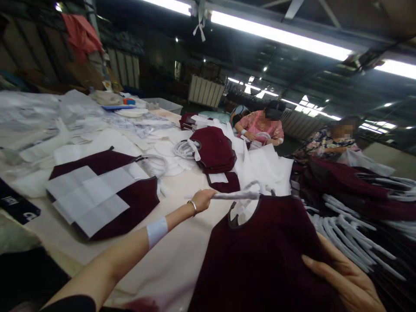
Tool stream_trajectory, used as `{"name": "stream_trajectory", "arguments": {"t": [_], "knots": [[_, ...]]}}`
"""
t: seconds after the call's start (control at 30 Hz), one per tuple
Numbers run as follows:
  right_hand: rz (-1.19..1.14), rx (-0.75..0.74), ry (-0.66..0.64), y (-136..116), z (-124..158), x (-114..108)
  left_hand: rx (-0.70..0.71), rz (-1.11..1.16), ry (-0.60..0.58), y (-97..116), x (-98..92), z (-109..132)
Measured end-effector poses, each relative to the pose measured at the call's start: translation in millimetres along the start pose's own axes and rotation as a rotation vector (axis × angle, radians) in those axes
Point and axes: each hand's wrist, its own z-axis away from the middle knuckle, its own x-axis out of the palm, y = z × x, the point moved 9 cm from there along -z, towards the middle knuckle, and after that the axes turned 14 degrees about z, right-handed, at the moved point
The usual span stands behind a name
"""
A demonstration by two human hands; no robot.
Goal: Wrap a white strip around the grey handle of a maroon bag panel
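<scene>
My left hand [203, 200] is closed on the end of a white-wrapped strap [232, 196], which stretches right to the top edge of a large maroon fabric piece [269, 247] with dark trim. On the right, my right hand [347, 273] grips that fabric's side, thumb over the front and fingers behind. Another maroon piece [139, 201] lies at the left with white sheets [94, 195] across it. Beyond my left hand sits a stack of maroon pieces [214, 149] beside coiled white straps [185, 149].
Maroon pieces with white-wrapped straps [347, 238] are piled at the right. White sheets [266, 167] stand beyond the held fabric. Clear plastic and papers cover the table's far left. Two people [260, 125] are at the back right, near a pale bin [165, 105] farther left.
</scene>
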Motion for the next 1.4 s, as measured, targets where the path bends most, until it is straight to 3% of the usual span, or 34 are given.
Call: {"name": "stream_trajectory", "arguments": {"t": [0.07, 0.1, 0.2, 0.3, 0.37, 0.4, 0.47, 0.53, 0.67, 0.77, 0.87, 1.03, 1.23, 1.33, 1.4], "knots": [[0.093, -0.062, -0.04, -33, 2, 22, 0.02, -0.07, 0.021, -9, -7.7, -24], [0.132, -0.113, -0.08, -49, 1, 43, 0.032, -0.117, 0.039, -14, -13.8, -35], [0.203, -0.266, -0.226, -78, -3, 139, 0.073, -0.266, 0.108, -34, -44.2, -66], [0.142, -0.237, -0.443, -56, 5, 258, 0.136, -0.407, 0.125, -66, -83.9, -89], [-0.011, -0.256, -0.691, -33, 26, 331, 0.188, -0.485, 0.082, -94, -105.0, -95], [-0.083, -0.283, -0.791, -21, 37, 356, 0.211, -0.517, 0.05, -110, -111.7, -95], [-0.146, -0.32, -0.846, 12, 45, 380, 0.238, -0.568, -0.028, -142, -115.0, -85], [-0.051, -0.287, -0.711, 61, 26, 374, 0.238, -0.602, -0.097, -173, -107.0, -65], [0.394, -0.179, -0.394, 164, -44, 332, 0.183, -0.636, -0.13, -215, -82.0, -25], [0.733, -0.098, -0.308, 217, -89, 315, 0.131, -0.64, -0.088, -227, -75.0, -15], [0.839, 0.025, -0.287, 248, -114, 316, 0.084, -0.622, -0.05, -229, -75.9, -22], [0.782, 0.176, -0.221, 266, -131, 325, -0.071, -0.542, 0.026, -236, -72.6, -39], [0.549, 0.23, -0.171, 259, -131, 309, -0.299, -0.304, 0.144, -263, -52.9, -40], [0.299, 0.132, -0.134, 235, -111, 291, -0.253, -0.103, 0.102, -258, -36.6, -45], [0.179, 0.045, -0.104, 217, -91, 279, -0.171, 0.042, 0.014, -245, -23.5, -51]]}}
